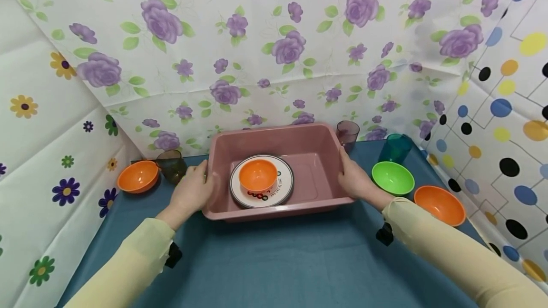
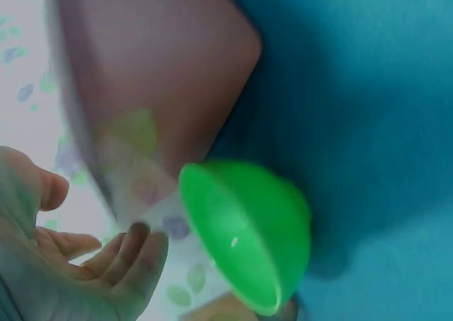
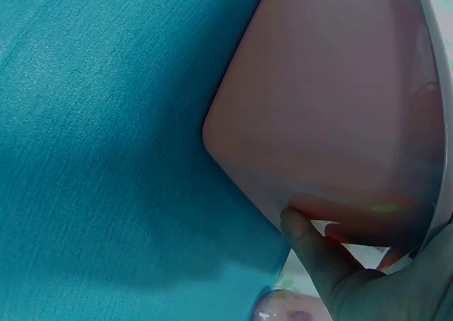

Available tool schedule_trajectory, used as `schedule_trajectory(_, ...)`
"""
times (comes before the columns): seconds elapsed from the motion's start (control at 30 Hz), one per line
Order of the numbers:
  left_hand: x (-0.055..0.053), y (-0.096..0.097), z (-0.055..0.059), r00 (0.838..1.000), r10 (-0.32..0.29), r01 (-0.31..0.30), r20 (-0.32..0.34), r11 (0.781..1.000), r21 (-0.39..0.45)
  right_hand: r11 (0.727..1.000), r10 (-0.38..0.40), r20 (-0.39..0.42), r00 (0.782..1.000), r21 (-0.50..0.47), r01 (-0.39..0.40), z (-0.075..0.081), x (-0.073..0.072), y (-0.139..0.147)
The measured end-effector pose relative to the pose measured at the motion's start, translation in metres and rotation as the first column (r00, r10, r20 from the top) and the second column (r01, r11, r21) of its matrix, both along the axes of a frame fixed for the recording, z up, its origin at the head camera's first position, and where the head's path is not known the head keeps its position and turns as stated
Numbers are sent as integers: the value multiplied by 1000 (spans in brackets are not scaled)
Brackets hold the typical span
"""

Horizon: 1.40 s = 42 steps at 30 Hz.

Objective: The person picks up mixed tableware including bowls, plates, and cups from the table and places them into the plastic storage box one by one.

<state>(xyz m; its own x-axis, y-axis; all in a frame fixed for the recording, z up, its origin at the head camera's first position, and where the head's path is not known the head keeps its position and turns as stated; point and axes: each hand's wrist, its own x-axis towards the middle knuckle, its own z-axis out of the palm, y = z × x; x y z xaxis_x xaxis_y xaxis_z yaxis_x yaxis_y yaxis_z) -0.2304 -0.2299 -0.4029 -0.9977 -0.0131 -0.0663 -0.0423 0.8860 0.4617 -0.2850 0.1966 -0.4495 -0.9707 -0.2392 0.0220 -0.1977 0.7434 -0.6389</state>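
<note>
A dusty-pink plastic tub [image 1: 314, 175] holds a white plate [image 1: 276, 194] with dark rims under it, an orange bowl [image 1: 258, 175] sitting on top. At the tub's left end my left hand [image 1: 192, 191] grips the rim. In the left wrist view, which is blurred, that hand's bent fingers [image 2: 138, 254] lie right by the rim, near a green bowl [image 2: 248, 229] just outside the tub. My right hand [image 1: 355, 175] holds the right end, with a digit against the outer wall in the right wrist view; its other fingers are partly hidden.
Left of the tub are another orange bowl [image 1: 138, 177] and a brown cup [image 1: 171, 166]. On the right stand a purple cup [image 1: 347, 134], a teal cup [image 1: 395, 149], a green bowl [image 1: 392, 178] and an orange bowl [image 1: 440, 205]. Patterned sheets surround the blue table [image 1: 274, 260].
</note>
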Motion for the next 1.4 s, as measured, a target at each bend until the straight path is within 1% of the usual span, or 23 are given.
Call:
schedule_trajectory(0.07,2,-9,8,1000,13,-14,-28,1000,-28,1000,1,-3,1000,0,-1,0,0,0)
schedule_trajectory(0.13,5,-19,15,998,24,-26,-57,999,-22,1000,3,-3,1000,0,-3,0,0,0)
schedule_trajectory(0.2,7,-30,19,996,37,-38,-85,999,-7,1000,1,4,1000,-1,-1,1,0,0)
schedule_trajectory(0.3,11,-49,20,994,54,-52,-96,998,23,1000,-2,15,1000,-3,2,1,1,-1)
schedule_trajectory(0.37,14,-60,18,995,64,-60,-80,997,51,1000,-6,18,1000,-3,6,1,1,-1)
schedule_trajectory(0.47,18,-75,13,996,78,-74,-33,993,87,1000,-10,21,1000,-4,10,1,0,-1)
schedule_trajectory(0.57,22,-86,5,996,88,-89,17,990,108,1000,-7,26,1000,-4,7,1,0,0)
schedule_trajectory(0.73,23,-99,-12,992,100,-110,76,984,142,1000,-2,30,1000,-11,3,0,-1,1)
schedule_trajectory(0.83,22,-102,-23,984,129,-151,126,972,181,1000,-1,29,1000,-19,1,0,-1,1)
schedule_trajectory(0.9,21,-103,-30,974,156,-190,163,958,217,1000,-1,25,1000,-24,1,0,-1,1)
schedule_trajectory(0.97,20,-102,-38,963,182,-232,200,935,266,1000,0,21,1000,-28,1,-1,-1,0)
schedule_trajectory(1.03,18,-99,-46,952,204,-271,226,906,324,1000,-5,21,1000,-29,5,-1,-1,0)
schedule_trajectory(1.1,16,-96,-53,942,210,-301,261,874,382,1000,-7,15,1000,-24,7,-2,-1,-1)
schedule_trajectory(1.17,14,-92,-58,933,217,-329,286,836,439,1000,-10,16,1000,-18,10,-2,-1,-1)
schedule_trajectory(1.2,13,-91,-61,930,220,-340,295,822,457,1000,-14,19,1000,-20,14,-2,-1,-1)
schedule_trajectory(1.27,11,-88,-66,922,230,-361,311,798,482,1000,-13,17,1000,-22,13,-2,-1,-1)
schedule_trajectory(1.37,9,-84,-71,913,257,-391,316,774,499,1000,-11,13,1000,-28,12,-2,-1,0)
schedule_trajectory(1.4,9,-83,-73,912,263,-396,314,768,503,999,-12,14,1000,-31,13,-1,-1,0)
